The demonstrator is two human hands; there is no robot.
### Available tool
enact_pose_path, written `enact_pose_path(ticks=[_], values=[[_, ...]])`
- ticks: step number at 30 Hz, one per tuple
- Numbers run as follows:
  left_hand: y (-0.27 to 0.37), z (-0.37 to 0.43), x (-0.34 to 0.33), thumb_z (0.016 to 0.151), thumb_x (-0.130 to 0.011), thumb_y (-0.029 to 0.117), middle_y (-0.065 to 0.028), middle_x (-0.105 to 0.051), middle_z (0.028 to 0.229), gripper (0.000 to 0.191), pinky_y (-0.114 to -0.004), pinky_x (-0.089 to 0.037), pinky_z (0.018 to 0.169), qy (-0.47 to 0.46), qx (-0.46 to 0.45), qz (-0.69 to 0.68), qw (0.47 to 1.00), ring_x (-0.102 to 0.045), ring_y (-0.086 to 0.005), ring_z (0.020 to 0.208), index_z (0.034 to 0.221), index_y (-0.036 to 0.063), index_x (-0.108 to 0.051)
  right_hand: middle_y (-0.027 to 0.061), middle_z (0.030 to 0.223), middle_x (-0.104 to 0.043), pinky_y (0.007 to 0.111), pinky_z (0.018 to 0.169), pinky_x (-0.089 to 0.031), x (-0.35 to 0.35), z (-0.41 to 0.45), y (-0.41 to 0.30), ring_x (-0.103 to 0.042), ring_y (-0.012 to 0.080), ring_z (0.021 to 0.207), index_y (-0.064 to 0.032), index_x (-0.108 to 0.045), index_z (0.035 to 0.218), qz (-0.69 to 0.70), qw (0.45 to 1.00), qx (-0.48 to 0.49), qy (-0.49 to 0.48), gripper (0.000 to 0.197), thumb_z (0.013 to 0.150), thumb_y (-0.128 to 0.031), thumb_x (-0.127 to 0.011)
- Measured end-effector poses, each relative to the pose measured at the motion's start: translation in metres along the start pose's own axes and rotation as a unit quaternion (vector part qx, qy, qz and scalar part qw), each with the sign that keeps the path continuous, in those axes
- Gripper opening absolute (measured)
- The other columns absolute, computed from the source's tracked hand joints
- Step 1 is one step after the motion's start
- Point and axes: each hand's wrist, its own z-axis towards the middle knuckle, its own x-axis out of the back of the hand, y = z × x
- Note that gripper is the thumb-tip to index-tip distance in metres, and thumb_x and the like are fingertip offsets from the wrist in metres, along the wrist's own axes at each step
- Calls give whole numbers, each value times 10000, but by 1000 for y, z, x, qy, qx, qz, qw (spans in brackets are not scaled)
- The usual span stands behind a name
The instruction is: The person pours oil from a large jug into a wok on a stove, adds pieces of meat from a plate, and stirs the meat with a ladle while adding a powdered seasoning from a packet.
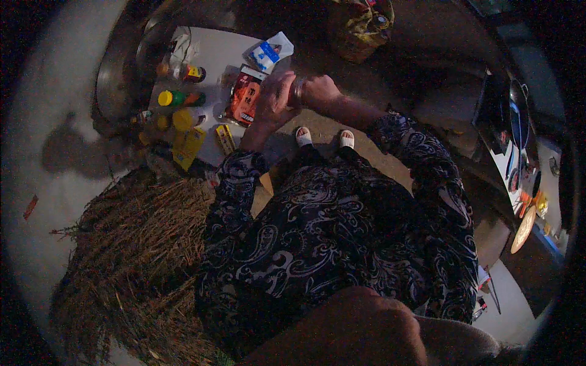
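My left hand (276,94) is raised beside the right edge of a small white table (213,50), its fingers close to a small jar (298,88). My right hand (320,91) is closed around the other end of that jar, whose details are dim. Whether my left hand grips the jar or only touches it cannot be told. Left of my left hand a red printed food packet (245,96) lies on the table. Above it is an opened white and blue plastic bag (271,52). A yellow narrow box (225,139) lies below the packet.
Several bottles and jars stand at the table's left, among them a green bottle with yellow cap (176,98). Dry brushwood (132,256) is heaped at lower left. A patterned bag (359,27) is at the top. Another surface at right holds a wooden round board (524,229).
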Motion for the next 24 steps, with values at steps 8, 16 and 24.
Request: enact_pose_path(ticks=[8,16,24], values=[[-22,-24,-15,691,-865,215,-201,-406,1431,984,-465,-342,1098,4,115,-118,986,-409,-367,1325,1459,44,-275,86,833,-707,408,669,-538,-26,-17,28,-697,272,771,-89,-692,1126,410,892,26,186,263,889,-199,-664],[-11,-20,-4,673,-879,128,-182,-358,1485,1067,-425,-325,1142,9,118,-58,991,-365,-326,1390,1498,48,-207,-37,651,-505,246,466,-309,18,-42,12,-419,64,532,-53,-666,1183,750,650,-124,-8,267,972,-195,-585],[-7,-17,-3,691,-882,190,-192,-358,1483,1053,-425,-332,1136,10,119,-74,990,-378,-333,1381,1489,29,-214,-39,669,-490,232,453,-273,24,-42,11,-381,66,500,-53,-663,1115,797,589,-135,-22,240,974,-223,-570]])
